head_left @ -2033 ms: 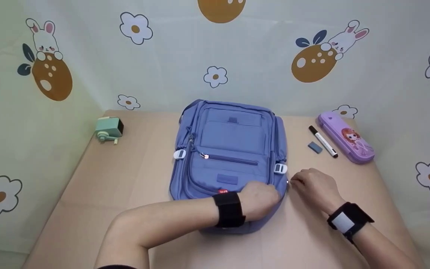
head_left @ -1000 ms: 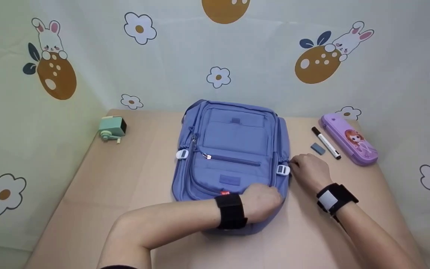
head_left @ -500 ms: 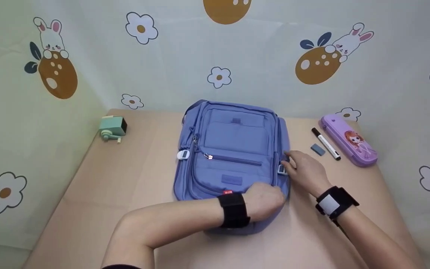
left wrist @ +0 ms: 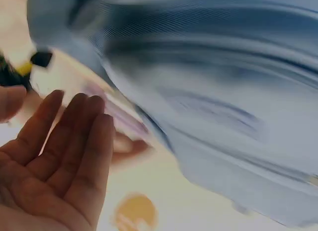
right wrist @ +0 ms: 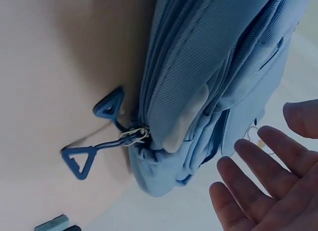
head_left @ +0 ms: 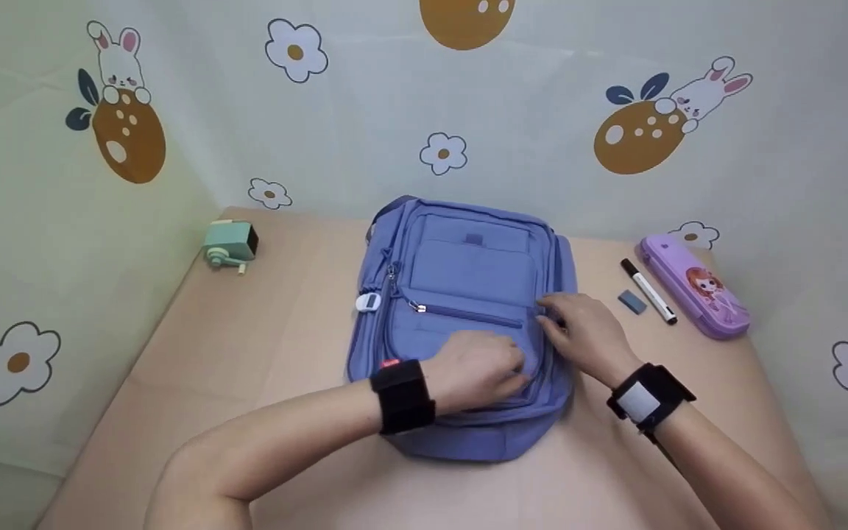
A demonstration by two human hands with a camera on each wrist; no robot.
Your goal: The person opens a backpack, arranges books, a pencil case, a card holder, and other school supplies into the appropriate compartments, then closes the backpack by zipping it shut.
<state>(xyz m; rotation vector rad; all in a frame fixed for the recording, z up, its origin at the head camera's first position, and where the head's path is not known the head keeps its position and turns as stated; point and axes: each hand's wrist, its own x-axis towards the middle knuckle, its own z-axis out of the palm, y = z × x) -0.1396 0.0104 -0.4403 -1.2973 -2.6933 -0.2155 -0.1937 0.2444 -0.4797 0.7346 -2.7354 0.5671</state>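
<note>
A blue backpack (head_left: 472, 265) lies on the table, front up. Over its lower front is my left hand (head_left: 472, 372), which holds nothing; the left wrist view shows its fingers (left wrist: 89, 156) extended and apart from the blurred fabric. Beside the bag's right edge, my right hand (head_left: 589, 335) has its fingers loosely bent with nothing between them. Two triangular zipper pulls (right wrist: 91, 159) hang together at the end of a side zipper in the right wrist view, away from the right hand. A white buckle (right wrist: 186, 121) sits near them.
At the right stand a purple pencil case (head_left: 696, 287), a black-capped marker (head_left: 648, 291) and a grey-blue eraser (head_left: 631, 302). A green crank pencil sharpener (head_left: 230, 243) is at the back left. Patterned curtain (head_left: 358, 110) surrounds the table (head_left: 247, 368).
My right hand has travelled up the bag's right side, released what it pinched there, and come over the edge. My left hand has come off the lower right corner, moving left and up.
</note>
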